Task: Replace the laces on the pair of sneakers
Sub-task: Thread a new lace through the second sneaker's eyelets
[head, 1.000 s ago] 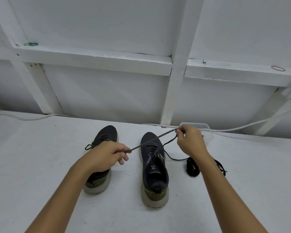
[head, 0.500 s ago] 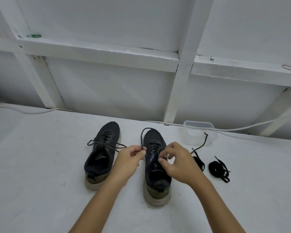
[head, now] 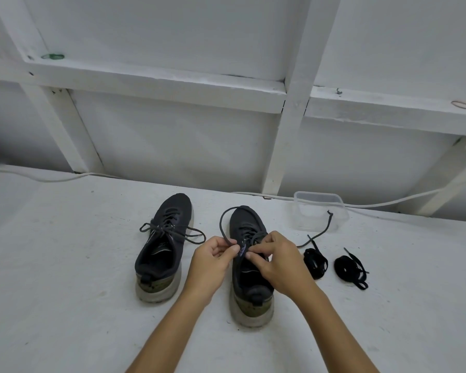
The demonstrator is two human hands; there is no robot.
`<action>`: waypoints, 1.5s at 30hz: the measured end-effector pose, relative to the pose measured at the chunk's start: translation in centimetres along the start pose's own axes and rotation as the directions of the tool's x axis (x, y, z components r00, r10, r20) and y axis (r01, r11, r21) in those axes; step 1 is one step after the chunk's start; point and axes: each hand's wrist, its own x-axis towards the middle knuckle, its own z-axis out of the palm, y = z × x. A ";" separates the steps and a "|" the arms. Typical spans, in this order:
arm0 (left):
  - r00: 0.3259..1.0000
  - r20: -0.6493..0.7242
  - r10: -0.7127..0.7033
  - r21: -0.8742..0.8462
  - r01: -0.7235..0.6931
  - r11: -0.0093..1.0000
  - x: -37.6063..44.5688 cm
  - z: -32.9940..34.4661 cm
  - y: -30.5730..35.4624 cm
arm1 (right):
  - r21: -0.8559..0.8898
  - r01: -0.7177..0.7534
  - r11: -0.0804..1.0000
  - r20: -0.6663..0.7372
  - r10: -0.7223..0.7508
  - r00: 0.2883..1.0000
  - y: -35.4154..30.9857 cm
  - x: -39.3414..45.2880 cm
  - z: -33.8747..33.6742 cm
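Note:
Two dark sneakers stand on the white surface, toes pointing away. The left sneaker (head: pixel 164 246) has its lace tied in a bow. Both my hands are over the tongue of the right sneaker (head: pixel 249 267). My left hand (head: pixel 213 261) pinches a dark grey lace (head: pixel 223 220) that loops out past the toe. My right hand (head: pixel 277 261) pinches the lacing near the upper eyelets. The lace's other end (head: pixel 324 227) trails off to the right. Two bundled black laces (head: pixel 315 261) (head: pixel 350 269) lie right of the shoe.
A clear plastic container (head: pixel 320 211) stands behind the bundles near the wall. A white cable (head: pixel 388 204) runs along the foot of the white framed wall. Rubber bands lie on the wall ledge, green (head: pixel 53 56) at left, brown (head: pixel 464 105) at right.
One second ago my hands held the lace stretched taut above the shoes. They have come down together onto the right sneaker's tongue, and the lace now hangs slack in a loop.

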 end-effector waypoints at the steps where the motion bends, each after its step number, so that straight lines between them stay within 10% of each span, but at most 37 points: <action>1: 1.000 -0.004 0.004 -0.006 -0.005 1.000 0.0 0.0 -0.1 | 0.007 -0.001 1.000 -0.004 0.001 1.000 0.0 0.0 0.1; 18: 0.992 -0.028 0.121 0.145 -0.116 0.983 0.2 0.3 -0.6 | 0.078 -0.004 0.997 -0.042 0.007 0.999 0.3 0.0 0.8; 26: 0.983 0.008 0.184 0.174 -0.183 0.968 0.0 -0.1 -0.3 | 0.287 -0.131 0.949 0.153 0.090 0.984 0.5 0.0 -0.1; 35: 0.998 0.007 0.068 -0.039 -0.067 0.997 0.2 -0.1 -1.3 | 0.362 -0.176 0.916 0.219 0.100 0.970 0.0 0.7 -0.1; 45: 0.962 -0.005 0.272 0.236 -0.264 0.935 -0.7 -0.5 -1.1 | 0.404 -0.252 0.879 0.193 0.187 0.963 0.2 0.4 0.7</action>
